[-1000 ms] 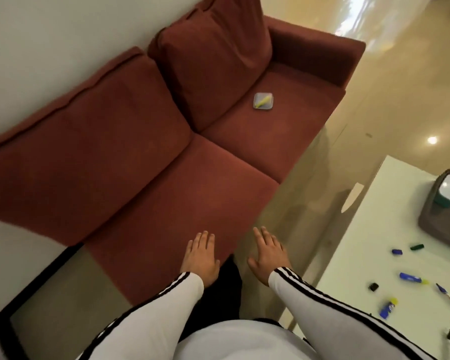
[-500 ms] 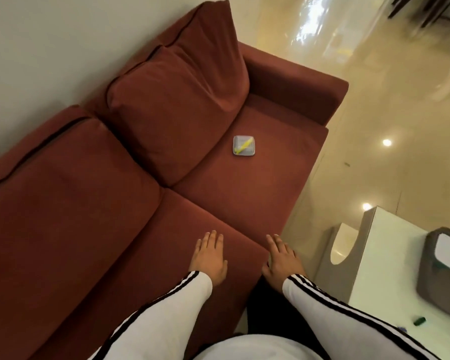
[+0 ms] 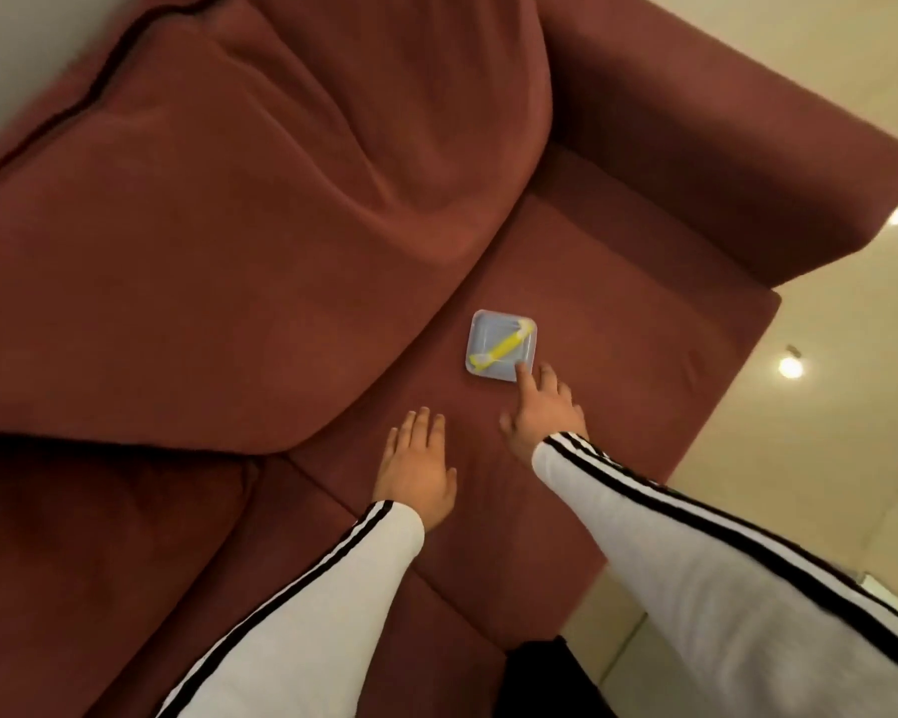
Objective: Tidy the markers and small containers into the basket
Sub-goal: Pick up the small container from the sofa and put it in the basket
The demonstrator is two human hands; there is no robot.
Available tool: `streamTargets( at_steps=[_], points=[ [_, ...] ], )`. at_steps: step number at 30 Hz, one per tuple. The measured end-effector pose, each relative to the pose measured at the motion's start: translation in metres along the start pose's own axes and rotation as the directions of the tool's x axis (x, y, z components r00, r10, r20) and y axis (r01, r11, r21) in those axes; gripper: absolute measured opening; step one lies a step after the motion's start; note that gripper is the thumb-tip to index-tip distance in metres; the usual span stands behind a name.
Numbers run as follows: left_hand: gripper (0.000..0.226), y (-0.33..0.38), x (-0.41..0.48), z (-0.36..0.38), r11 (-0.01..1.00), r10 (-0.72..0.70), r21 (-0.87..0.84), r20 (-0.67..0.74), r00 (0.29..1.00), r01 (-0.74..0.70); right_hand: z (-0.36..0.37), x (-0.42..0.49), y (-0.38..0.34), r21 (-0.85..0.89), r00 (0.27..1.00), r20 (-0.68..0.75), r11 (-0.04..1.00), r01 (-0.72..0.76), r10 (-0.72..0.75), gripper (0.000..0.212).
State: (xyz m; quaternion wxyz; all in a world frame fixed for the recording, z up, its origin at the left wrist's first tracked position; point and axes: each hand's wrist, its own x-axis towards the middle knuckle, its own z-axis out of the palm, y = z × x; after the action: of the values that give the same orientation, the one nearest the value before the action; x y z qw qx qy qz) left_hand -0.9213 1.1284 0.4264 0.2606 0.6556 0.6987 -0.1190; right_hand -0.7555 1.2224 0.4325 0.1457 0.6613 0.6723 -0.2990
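A small square pale-blue container [image 3: 488, 329] lies on the right seat cushion of a red sofa [image 3: 618, 329]. A yellow marker [image 3: 504, 346] rests slantwise inside it. My right hand [image 3: 543, 412] reaches out over the cushion, its index fingertip at the container's near right corner, the fingers straight. My left hand [image 3: 418, 466] hovers flat and open over the seat, nearer to me and left of the container, holding nothing. The basket and the table are out of view.
A large red back cushion [image 3: 281, 173] stands left of the container. The sofa's armrest [image 3: 721, 147] rises behind and to the right. Glossy cream floor [image 3: 825, 432] with light reflections lies right of the sofa.
I have moved closer to the sofa's right end, so the table and basket left the view. My right hand stretched forward to the container; my left hand followed a little.
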Motion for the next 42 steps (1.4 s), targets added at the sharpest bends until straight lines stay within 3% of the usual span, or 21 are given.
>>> streamTargets(
  at_steps=[4,11,14,18,21,25,31,37,42],
  points=[
    [0.081,-0.012,0.071,0.008,0.999,-0.015,0.045,0.021,1.000,0.014,-0.002,0.104,-0.031,0.029,0.993,-0.011,0.993,-0.118,0.118,0.077],
    [0.120,-0.036,0.132,0.055,0.979,-0.034,0.205,0.168,0.985,-0.002,0.019,0.197,-0.055,0.035,0.909,0.096,0.911,-0.410,0.405,0.113],
    [0.113,-0.033,0.134,0.071,0.974,-0.058,0.225,0.152,0.987,0.023,0.030,0.208,-0.063,0.030,0.881,0.089,0.883,-0.469,0.465,0.124],
    [0.114,-0.034,0.135,0.069,0.975,-0.054,0.223,0.142,0.988,0.021,0.029,0.205,-0.067,0.040,0.889,0.026,0.888,-0.457,0.457,0.116],
    [0.123,-0.038,0.127,0.059,0.979,-0.038,0.206,0.142,0.989,0.008,0.016,0.186,-0.058,0.094,0.928,-0.036,0.926,-0.366,0.371,0.093],
    [0.121,-0.040,0.095,0.041,0.981,-0.033,0.195,0.101,0.994,0.012,-0.002,0.137,-0.048,0.172,0.946,-0.131,0.947,-0.272,0.296,0.068],
    [0.117,-0.028,-0.009,0.011,0.988,-0.001,0.156,0.017,1.000,-0.002,-0.001,0.000,-0.028,0.326,0.931,-0.255,0.929,-0.172,0.262,0.069],
    [0.114,-0.014,-0.183,-0.002,0.984,0.122,0.138,-0.046,0.992,-0.114,0.036,-0.224,-0.014,0.480,0.886,-0.350,0.871,-0.109,0.303,0.067],
    [0.109,-0.012,-0.318,0.037,0.956,0.250,0.171,-0.061,0.966,-0.237,0.112,-0.388,0.005,0.560,0.848,-0.366,0.818,-0.127,0.382,0.062]
  ],
)
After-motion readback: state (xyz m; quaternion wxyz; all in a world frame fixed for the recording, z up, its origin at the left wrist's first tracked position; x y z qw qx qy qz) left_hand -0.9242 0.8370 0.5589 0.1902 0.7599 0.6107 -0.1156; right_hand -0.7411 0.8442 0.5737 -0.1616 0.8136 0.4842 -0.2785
